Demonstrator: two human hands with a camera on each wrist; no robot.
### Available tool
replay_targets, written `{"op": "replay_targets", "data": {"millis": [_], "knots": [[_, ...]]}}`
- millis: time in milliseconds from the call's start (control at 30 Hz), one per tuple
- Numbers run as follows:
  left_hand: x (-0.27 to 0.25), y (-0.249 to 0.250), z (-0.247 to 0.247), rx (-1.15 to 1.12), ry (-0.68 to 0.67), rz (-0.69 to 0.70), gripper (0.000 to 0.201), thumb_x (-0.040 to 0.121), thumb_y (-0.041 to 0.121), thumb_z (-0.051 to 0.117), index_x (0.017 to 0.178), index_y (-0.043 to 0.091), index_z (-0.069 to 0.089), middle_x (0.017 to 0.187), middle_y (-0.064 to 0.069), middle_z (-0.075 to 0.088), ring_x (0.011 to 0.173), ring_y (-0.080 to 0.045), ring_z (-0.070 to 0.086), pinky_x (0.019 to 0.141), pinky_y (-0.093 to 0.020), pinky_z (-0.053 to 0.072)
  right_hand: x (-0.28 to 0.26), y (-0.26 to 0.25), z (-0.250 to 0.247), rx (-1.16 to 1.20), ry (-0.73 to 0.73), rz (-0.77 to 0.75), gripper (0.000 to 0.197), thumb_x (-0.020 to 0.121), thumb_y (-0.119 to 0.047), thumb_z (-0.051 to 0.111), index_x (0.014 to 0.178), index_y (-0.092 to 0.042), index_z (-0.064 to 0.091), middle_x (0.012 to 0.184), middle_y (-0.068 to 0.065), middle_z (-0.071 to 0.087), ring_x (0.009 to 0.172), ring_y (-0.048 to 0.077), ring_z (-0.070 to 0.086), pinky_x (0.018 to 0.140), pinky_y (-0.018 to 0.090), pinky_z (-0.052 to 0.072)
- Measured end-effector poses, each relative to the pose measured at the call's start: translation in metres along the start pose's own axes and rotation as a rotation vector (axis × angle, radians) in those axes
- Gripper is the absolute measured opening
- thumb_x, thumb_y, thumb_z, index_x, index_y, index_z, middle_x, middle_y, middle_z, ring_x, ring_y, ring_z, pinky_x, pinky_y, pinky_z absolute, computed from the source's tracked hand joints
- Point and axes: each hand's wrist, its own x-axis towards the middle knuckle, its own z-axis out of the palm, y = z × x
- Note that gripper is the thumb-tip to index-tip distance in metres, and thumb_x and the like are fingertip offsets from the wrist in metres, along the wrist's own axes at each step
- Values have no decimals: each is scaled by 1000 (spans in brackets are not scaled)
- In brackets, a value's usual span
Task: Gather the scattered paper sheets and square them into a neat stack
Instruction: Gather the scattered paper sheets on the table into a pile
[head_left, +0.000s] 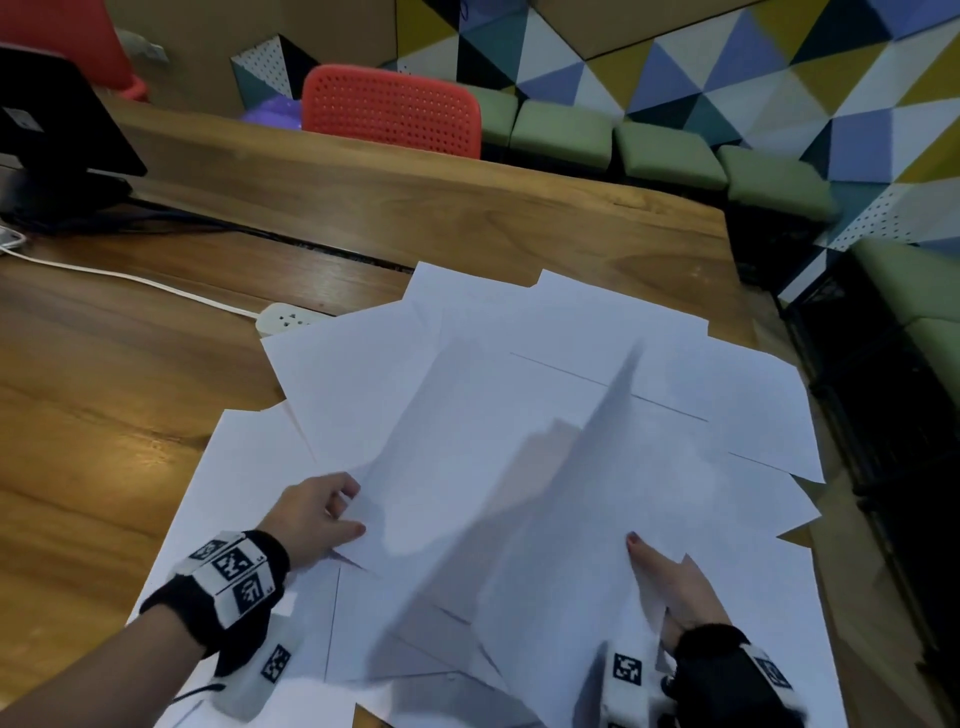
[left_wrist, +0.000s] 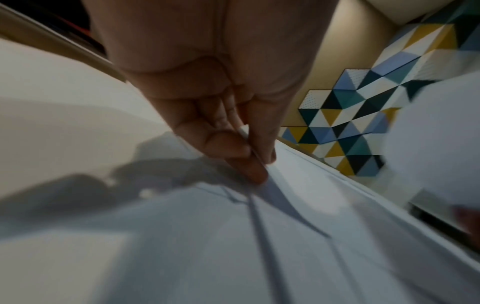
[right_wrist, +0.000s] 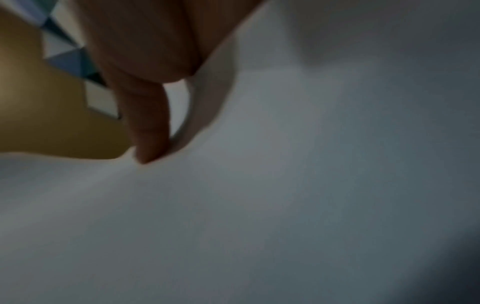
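- Paper sheets (head_left: 519, 415) lie fanned and overlapping across the near right part of the wooden table (head_left: 130, 415), corners pointing every way; not gathered yet, by my read.
- Your left hand (head_left: 317, 514) pinches the left edge of one top sheet (head_left: 467, 493), thumb on top, fingers curled under. The left wrist view confirms it: the edge sits clamped between thumb and fingertips (left_wrist: 255, 174). Likely so you can drag that sheet toward the middle.
- Your right hand (head_left: 670, 577) sits among the sheets at near right, one finger out along the top sheet. The rest is hidden under a raised sheet edge, and the right wrist view is too blurred, so I cannot tell its grip.
- Both wrists are low and angled inward.
- Power strip (head_left: 285, 318) is partly under the far-left sheets; its cable could snag.
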Motion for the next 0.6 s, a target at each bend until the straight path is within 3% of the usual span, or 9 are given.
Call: {"op": "replay_targets", "data": {"millis": [67, 100, 167, 267, 367, 467, 600], "knots": [[-8, 8, 12, -36, -136, -11, 21, 71, 12, 74, 83, 20, 58, 67, 0, 51, 56, -12, 49, 47, -12, 41, 10, 9, 3, -206, 110, -62, 91, 68, -18, 81, 140, 5, 31, 137, 22, 49, 121, 33, 53, 98, 43, 46], [-11, 11, 17, -42, -185, -23, 20, 69, 16, 74, 80, 21, 58, 67, 1, 51, 57, -12, 49, 50, -15, 42, 15, 13, 4, -296, 161, -114, 84, 75, -14, 76, 141, 6, 28, 142, 22, 42, 127, 35, 46, 105, 44, 39], [-11, 14, 20, 3, -150, -34, 20, 71, 24, 73, 83, 22, 58, 70, 3, 54, 63, -11, 52, 57, -18, 41, 24, 19, 4, -404, 211, -183, 58, 81, -8, 68, 132, 3, 44, 131, 19, 53, 114, 34, 52, 102, 44, 40], [5, 22, 14, -9, 135, -90, 42, 80, 29, 68, 117, 15, 53, 100, -6, 63, 90, -21, 59, 75, -26, 45, 24, 25, 7, -484, 221, -231, 42, 81, -6, 67, 120, -1, 54, 111, 15, 60, 98, 28, 54, 99, 45, 44], [31, 35, 9, 30, 261, -250, 75, 83, 37, 63, 142, 6, 27, 138, -20, 41, 125, -37, 43, 102, -41, 35, 24, 28, 6, -476, 204, -235, 38, 80, -5, 68, 116, -4, 57, 104, 11, 61, 101, 31, 58, 99, 47, 45], [47, 52, 14, 96, 240, -348, 82, 83, 43, 60, 143, 4, 20, 144, -21, 31, 129, -39, 35, 104, -42, 30, 27, 29, 3, -469, 187, -239, 39, 79, -5, 69, 117, -4, 57, 104, 13, 63, 103, 34, 59, 98, 47, 46], [53, 64, 22, -236, 157, -304, 73, 81, 31, 67, 138, 6, 30, 139, -18, 41, 123, -33, 45, 95, -36, 39, 29, 30, -1, -447, 169, -249, 35, 79, -5, 70, 112, -6, 59, 104, 16, 64, 101, 35, 60, 96, 48, 47]]}}
